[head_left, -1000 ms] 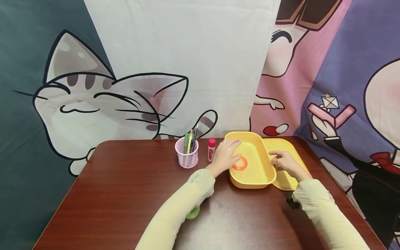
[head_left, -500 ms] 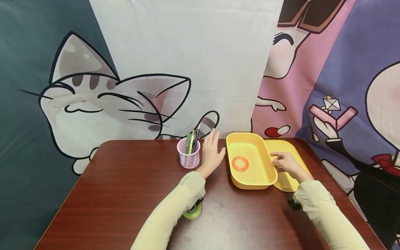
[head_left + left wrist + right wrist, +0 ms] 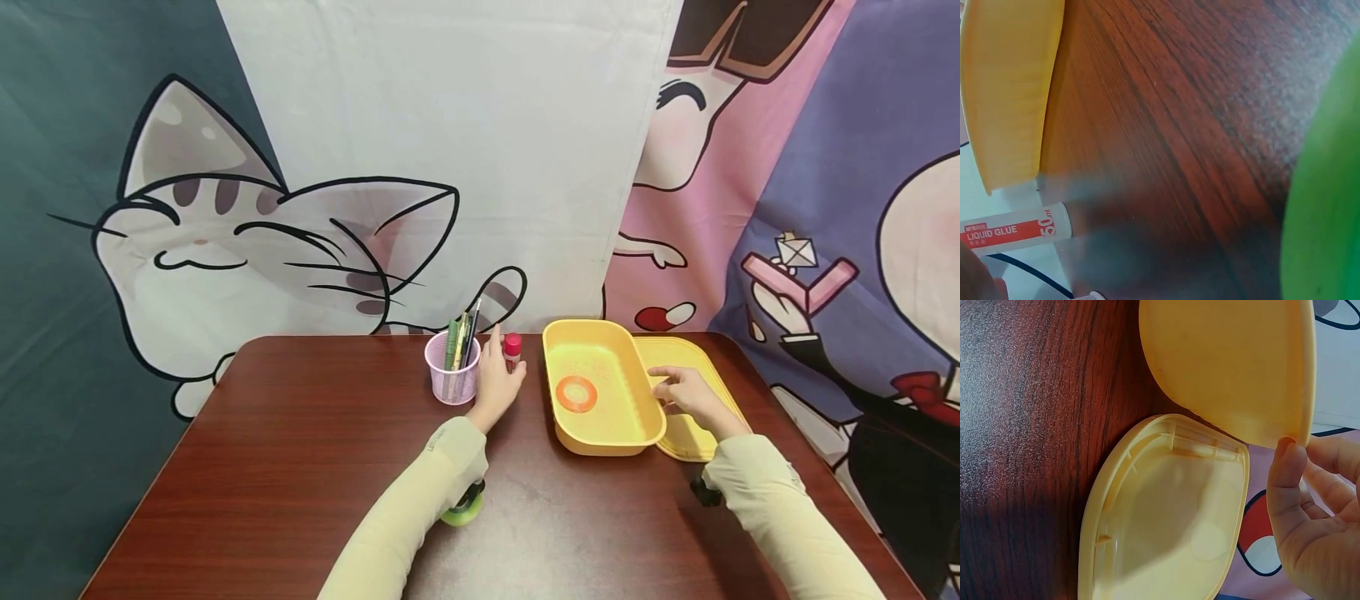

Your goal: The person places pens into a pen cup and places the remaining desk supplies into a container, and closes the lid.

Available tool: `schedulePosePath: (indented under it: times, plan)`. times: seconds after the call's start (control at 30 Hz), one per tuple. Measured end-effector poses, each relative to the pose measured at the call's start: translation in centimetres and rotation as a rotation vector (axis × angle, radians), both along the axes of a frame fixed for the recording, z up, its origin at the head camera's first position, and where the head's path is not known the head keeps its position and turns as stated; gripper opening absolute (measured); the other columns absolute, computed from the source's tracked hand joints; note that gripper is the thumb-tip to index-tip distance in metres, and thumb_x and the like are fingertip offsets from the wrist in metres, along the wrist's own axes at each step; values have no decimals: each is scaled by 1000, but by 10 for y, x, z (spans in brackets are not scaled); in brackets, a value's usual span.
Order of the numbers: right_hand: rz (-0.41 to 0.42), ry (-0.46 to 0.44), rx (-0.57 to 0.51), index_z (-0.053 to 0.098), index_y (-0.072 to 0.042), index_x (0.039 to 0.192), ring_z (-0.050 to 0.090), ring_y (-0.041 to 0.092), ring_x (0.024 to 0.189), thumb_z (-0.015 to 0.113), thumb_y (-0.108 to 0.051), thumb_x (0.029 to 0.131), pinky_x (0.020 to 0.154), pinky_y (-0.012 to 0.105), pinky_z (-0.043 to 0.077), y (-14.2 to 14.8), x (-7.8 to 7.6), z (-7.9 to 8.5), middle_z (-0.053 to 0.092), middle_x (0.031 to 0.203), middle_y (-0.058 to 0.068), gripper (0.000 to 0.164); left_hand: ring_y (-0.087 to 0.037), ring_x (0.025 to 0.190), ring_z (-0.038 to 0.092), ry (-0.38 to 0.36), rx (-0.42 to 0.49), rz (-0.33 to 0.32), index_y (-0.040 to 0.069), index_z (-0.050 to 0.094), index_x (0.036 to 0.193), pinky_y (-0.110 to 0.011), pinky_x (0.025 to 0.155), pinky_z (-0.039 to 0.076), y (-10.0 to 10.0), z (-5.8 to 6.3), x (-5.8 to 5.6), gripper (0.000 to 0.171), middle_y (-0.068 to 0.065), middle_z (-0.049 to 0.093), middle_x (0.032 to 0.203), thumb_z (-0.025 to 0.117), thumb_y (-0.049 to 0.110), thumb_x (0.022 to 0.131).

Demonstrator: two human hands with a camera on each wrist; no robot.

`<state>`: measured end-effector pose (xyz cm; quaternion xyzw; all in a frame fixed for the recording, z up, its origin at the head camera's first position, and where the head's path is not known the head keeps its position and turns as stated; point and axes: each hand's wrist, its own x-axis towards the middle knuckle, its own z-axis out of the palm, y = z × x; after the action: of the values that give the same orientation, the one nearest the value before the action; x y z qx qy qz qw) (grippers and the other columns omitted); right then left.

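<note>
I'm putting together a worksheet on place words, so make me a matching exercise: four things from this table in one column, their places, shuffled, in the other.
Things
1. Orange ring
2. Glue bottle
3. Pens
4. Yellow lid

Places, in the head view
A. Between the cup and the box
B. To the right of the box
C. Inside the yellow box
D. Standing in the pink cup

Pairs: 1-C, 2-A, 3-D, 4-B

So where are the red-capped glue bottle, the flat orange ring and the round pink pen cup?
Red-capped glue bottle [image 3: 1015, 230]: left wrist view, on its red label.
Flat orange ring [image 3: 577, 407]: head view, on its near edge.
Round pink pen cup [image 3: 453, 386]: head view, on its front wall.
</note>
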<state>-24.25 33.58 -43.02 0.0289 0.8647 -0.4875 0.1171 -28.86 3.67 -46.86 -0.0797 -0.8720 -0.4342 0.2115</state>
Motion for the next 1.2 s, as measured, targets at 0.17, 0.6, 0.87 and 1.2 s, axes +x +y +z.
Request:
schedulePosePath:
  times: [0.17,0.6,0.87,1.2]
  plan:
    - [0,-2,-6,35,12,127,50,14,68,49,-1,82,57,28,48,-1,0,0,49,76,5,49,-25,99,54,-46,8,-5,3,38,128,-37,87,42,-2,-5,0,62,-13,57,108,66,11,74]
    - [-2,1,8,36,11,127,50,15,68,49,-2,82,58,29,49,-1,0,0,50,79,6,48,-25,97,55,-49,-9,-8,2,47,110,-36,85,42,-6,-11,0,37,-14,56,103,63,12,78]
    - [-3,3,14,36,11,127,50,15,69,50,-3,82,59,30,49,-1,0,0,51,80,7,48,-27,93,56,-18,-44,-23,1,48,107,-36,83,43,-7,-13,1,35,-15,55,99,64,13,79]
    - [2,6,14,36,12,126,51,14,68,49,-1,82,58,29,49,-1,0,0,51,82,9,48,-22,90,57,6,-23,-65,6,47,108,-33,80,45,0,-6,1,34,-10,53,100,61,19,81]
